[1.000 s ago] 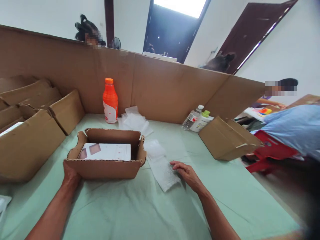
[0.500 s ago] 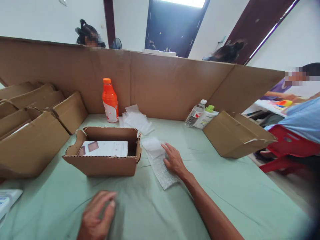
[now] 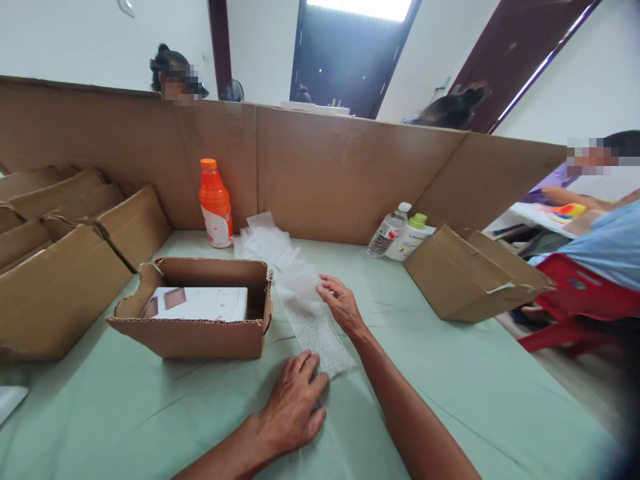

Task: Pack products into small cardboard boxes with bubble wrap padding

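Observation:
A strip of bubble wrap (image 3: 317,333) lies flat on the green-covered table. My right hand (image 3: 342,303) pinches the right edge of a thin translucent plastic sheet (image 3: 300,283) above the wrap's far end. At the near end of the strip, my left hand (image 3: 295,403) rests palm down with its fingers spread, fingertips at the wrap's edge. More translucent sheets (image 3: 260,243) are piled loosely behind. To the left stands an open cardboard box (image 3: 210,340) with a white printed box (image 3: 200,303) inside it.
Several cardboard boxes (image 3: 65,293) crowd the left side. An orange bottle (image 3: 216,207) stands before the cardboard partition (image 3: 310,177). On the right are a clear water bottle (image 3: 387,232), a green-capped white container (image 3: 411,239) and a tilted cardboard box (image 3: 465,273). A person (image 3: 600,230) sits beyond.
My left hand has moved right, from beside the open box to the bubble wrap's near end. My right hand has taken hold of the translucent sheet and raised its edge slightly.

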The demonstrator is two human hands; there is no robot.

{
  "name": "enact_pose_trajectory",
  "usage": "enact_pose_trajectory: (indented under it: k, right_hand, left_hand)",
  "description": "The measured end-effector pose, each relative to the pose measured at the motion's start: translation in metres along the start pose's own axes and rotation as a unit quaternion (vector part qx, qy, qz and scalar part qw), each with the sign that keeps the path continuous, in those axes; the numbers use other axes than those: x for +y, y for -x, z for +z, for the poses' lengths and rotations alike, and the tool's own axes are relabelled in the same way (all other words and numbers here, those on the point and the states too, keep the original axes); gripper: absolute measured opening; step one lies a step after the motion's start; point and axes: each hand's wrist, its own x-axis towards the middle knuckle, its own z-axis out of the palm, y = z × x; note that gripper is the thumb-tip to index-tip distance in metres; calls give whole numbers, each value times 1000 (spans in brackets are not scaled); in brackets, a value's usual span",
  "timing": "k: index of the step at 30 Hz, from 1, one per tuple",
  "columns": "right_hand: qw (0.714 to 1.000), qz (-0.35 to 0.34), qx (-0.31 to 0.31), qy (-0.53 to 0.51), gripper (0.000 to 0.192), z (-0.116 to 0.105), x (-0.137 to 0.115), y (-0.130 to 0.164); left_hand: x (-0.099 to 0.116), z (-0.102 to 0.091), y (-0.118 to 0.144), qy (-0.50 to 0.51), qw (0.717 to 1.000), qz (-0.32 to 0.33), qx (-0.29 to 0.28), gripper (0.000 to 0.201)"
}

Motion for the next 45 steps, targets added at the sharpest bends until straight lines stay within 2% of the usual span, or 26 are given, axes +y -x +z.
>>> enact_pose_trajectory:
  k: [4,8,12,16,20,23,29,33,36,40,45]
  right_hand:
    - [998,12,61,0,36,-13,5,-2]
    - [993,3,111,39,30,-23,15,-11]
    - [992,2,89,84,26,-30,22,0]
    - [993,21,49,109,22,-36,27,36]
    - [992,35,19,123,22,-41,32,61]
    - [991,33,18,132,25,-41,33,53]
    - [989,27,29,142,33,-18,35,0]
    - [991,53,52,112,18,-1,39,-23]
    - [992,74,75,62,14,0,38,-25]
    - [991,102,81,-26,29,-16,22,-7]
    - [978,150,72,-122,38,-40,-17,36]
  left_hand:
    - [-2,10,-14,-31,999,16,25,22]
    - [-7,12,-20,-51,997,28,41,16]
    - [-9,6,-10,-39,996,40,67,16]
    - [-12,-7,15,48,988,65,133,18]
    - [-17,-16,41,133,975,90,155,24]
    - [-22,-15,53,169,968,94,162,26]
    - [-29,-6,58,212,959,81,166,25]
    - [-30,-6,55,228,956,72,172,25]
    - [-30,-7,54,224,957,69,173,23]
    - [-30,-8,54,227,955,69,176,21]
    - [-35,-6,59,245,947,48,200,22]
